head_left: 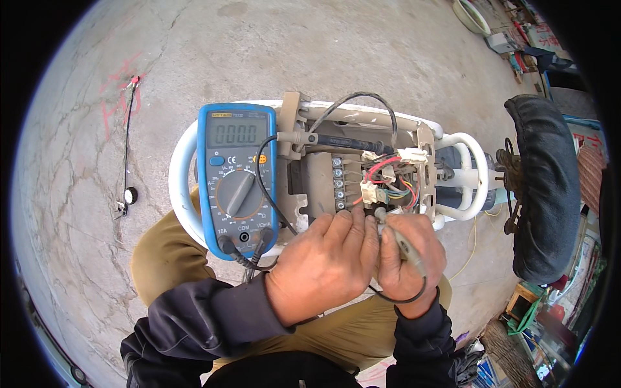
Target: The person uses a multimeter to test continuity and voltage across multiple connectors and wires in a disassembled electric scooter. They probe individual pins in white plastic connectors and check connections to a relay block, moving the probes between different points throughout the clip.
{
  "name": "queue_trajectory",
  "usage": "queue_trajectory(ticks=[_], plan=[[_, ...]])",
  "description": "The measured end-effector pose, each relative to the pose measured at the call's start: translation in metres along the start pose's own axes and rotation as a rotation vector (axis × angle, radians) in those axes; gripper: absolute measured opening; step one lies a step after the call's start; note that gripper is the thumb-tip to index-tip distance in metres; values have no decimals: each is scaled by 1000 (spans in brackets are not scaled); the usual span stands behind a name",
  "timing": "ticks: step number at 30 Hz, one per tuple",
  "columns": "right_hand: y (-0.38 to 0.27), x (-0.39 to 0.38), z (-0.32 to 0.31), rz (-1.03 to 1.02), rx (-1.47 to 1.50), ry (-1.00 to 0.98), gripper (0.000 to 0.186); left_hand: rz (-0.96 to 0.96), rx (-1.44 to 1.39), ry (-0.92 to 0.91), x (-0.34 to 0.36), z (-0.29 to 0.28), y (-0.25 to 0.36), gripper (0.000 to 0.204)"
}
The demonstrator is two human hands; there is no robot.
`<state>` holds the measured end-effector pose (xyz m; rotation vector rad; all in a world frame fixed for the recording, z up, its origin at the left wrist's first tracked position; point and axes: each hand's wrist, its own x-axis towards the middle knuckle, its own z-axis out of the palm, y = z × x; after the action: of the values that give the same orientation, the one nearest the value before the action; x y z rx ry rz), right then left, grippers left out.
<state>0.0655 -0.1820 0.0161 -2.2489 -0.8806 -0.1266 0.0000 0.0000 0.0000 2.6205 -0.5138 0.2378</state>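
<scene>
A grey test probe (409, 251) is gripped in my right hand (414, 258), its cable looping below the wrist. My left hand (326, 262) presses its fingers together beside it; whatever they pinch is hidden behind the knuckles. Both hands meet at the near edge of an opened white tubular frame (179, 194). Just beyond the fingertips are white plug connectors (372, 193), coloured wires (402, 187) and a terminal block (338, 183) with several screws. A blue multimeter (272, 194) rests on the frame's left end, display lit. A second test probe (343, 142) lies across the frame's far side.
A black padded seat (546, 187) stands upright at the right. On the concrete floor (259, 52) at left lies a thin black rod (127, 142) with a round piece. A basin (471, 17) and clutter line the right side; a thin yellow wire (475, 249) trails nearby.
</scene>
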Motion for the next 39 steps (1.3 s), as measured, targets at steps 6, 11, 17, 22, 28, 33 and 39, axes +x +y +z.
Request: queue_trajectory(ticks=[6, 11, 17, 22, 28, 33, 39], plan=[[3, 7, -2, 242, 103, 3, 14, 5, 19, -12, 0, -4, -1, 52], [2, 11, -5, 205, 73, -18, 14, 1, 22, -5, 1, -3, 0, 51], [0, 16, -8, 124, 45, -33, 17, -9, 18, 14, 1, -3, 1, 48], [-2, 17, -4, 61, 30, -36, 25, -10, -10, 39, 1, -1, 1, 48], [-2, 14, -1, -17, 40, -45, 33, -10, -29, 45, 1, 1, -1, 44], [0, 10, 0, -77, 26, -56, 38, 0, -40, 58, 1, 1, -2, 43], [0, 5, -3, -92, 35, -64, 42, -1, -40, 44, 1, -3, -2, 41]])
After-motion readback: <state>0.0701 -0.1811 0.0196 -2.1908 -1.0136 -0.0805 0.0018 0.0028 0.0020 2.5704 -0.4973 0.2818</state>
